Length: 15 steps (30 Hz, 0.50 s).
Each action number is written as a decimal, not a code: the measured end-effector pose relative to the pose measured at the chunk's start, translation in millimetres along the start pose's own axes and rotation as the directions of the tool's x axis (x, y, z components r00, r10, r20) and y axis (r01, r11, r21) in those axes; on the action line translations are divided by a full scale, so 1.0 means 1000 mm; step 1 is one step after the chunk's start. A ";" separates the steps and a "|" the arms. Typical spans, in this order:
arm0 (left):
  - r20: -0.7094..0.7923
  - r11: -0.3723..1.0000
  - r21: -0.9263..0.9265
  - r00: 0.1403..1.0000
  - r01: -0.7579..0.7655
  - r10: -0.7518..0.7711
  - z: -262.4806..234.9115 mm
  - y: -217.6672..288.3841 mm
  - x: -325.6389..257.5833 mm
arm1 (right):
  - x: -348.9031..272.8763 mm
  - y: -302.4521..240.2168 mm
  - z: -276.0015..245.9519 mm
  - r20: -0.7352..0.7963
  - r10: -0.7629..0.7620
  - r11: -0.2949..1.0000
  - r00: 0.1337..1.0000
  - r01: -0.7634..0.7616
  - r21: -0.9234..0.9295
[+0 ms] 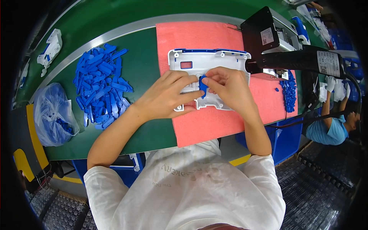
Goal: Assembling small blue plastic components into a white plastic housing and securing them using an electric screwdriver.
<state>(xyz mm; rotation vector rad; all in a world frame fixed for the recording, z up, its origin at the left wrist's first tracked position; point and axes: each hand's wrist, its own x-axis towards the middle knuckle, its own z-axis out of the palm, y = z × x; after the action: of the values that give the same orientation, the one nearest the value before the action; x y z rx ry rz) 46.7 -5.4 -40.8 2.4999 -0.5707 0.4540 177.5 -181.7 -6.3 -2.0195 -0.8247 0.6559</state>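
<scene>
A white plastic housing (214, 61) with a blue far rim lies on a pink foam mat (199, 36). Over its middle, my left hand (168, 94) and my right hand (230, 86) meet, both pinching one small blue plastic clip (203, 85) against the housing. My left palm presses on the housing's near left corner. The part of the housing under my hands is hidden.
A heap of several blue clips (101, 86) lies on the green table to the left, beside a clear bag (53, 115) of more. A black power screwdriver (303, 59) hangs at the right above small blue parts (289, 90). Another person (331, 126) works at far right.
</scene>
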 end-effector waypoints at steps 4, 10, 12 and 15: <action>-0.011 1.000 -0.010 1.000 0.001 -0.001 0.000 0.000 0.000 | -0.001 0.003 0.001 0.001 0.041 0.998 0.999 -0.041 0.050; -0.012 1.000 -0.004 1.000 0.003 -0.004 0.000 0.000 0.001 | -0.001 0.006 0.003 -0.003 0.029 0.994 1.000 -0.028 0.101; -0.014 1.000 -0.006 1.000 0.004 -0.004 0.000 0.000 0.001 | -0.001 0.006 0.006 -0.010 0.006 0.995 1.000 -0.005 0.100; -0.009 1.000 -0.007 1.000 0.008 -0.008 0.000 -0.001 0.000 | -0.002 0.004 0.007 -0.065 -0.017 0.999 0.998 0.020 0.050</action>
<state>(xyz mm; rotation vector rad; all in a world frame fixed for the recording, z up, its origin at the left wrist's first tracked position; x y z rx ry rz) 47.5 -4.9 -41.1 2.4908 -0.5576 0.4594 172.2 -181.0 -12.8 -1.9750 -0.7808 0.5922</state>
